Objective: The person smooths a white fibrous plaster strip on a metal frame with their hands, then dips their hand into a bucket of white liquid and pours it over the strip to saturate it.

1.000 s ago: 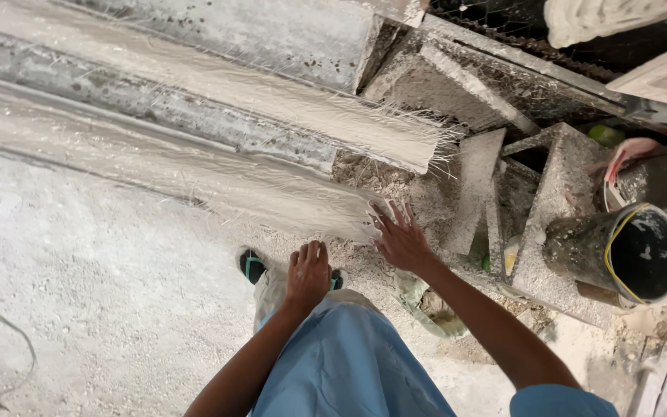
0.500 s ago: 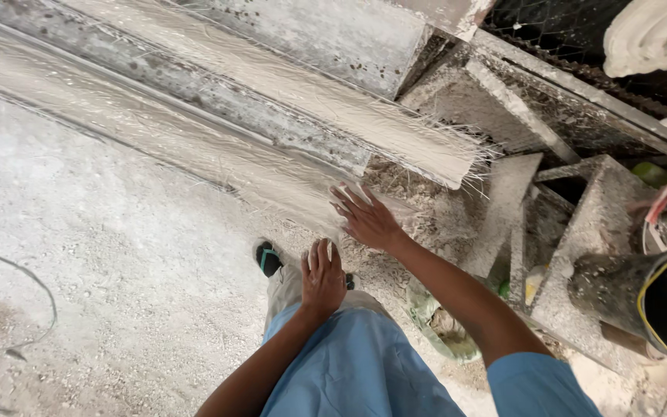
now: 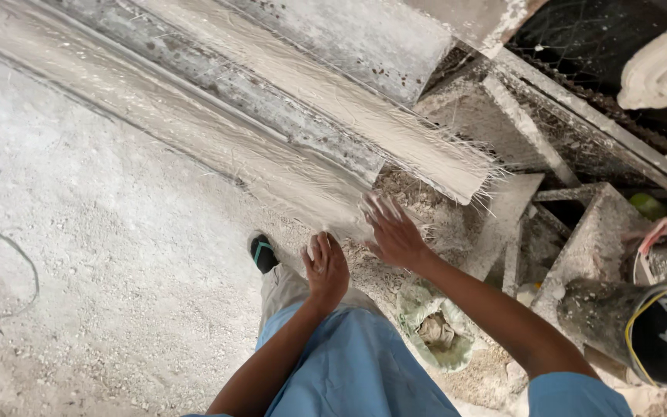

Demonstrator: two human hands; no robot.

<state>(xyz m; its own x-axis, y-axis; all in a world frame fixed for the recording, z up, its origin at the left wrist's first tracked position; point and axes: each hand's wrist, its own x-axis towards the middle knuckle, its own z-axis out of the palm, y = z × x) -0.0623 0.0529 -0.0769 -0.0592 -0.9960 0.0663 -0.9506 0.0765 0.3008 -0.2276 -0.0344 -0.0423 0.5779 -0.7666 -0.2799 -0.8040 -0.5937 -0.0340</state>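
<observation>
right hand (image 3: 394, 232) spread flat on fibrous plaster strip (image 3: 303, 181); left hand (image 3: 326, 266) loose, empty

It was a plaster-casting workshop, rough and dusty. Long white moulded lengths (image 3: 326, 100), stringy with fibre at their ends, lay side by side on a caked work surface. The floor (image 3: 117, 255) was crusted pale with dried plaster and crumbs. Splattered concrete blocks (image 3: 596, 232) stood to one side, beside a dirty black bucket (image 3: 658, 332) and a crumpled sack (image 3: 434, 328) of scraps. Everything wore the same grey-white coat.
</observation>
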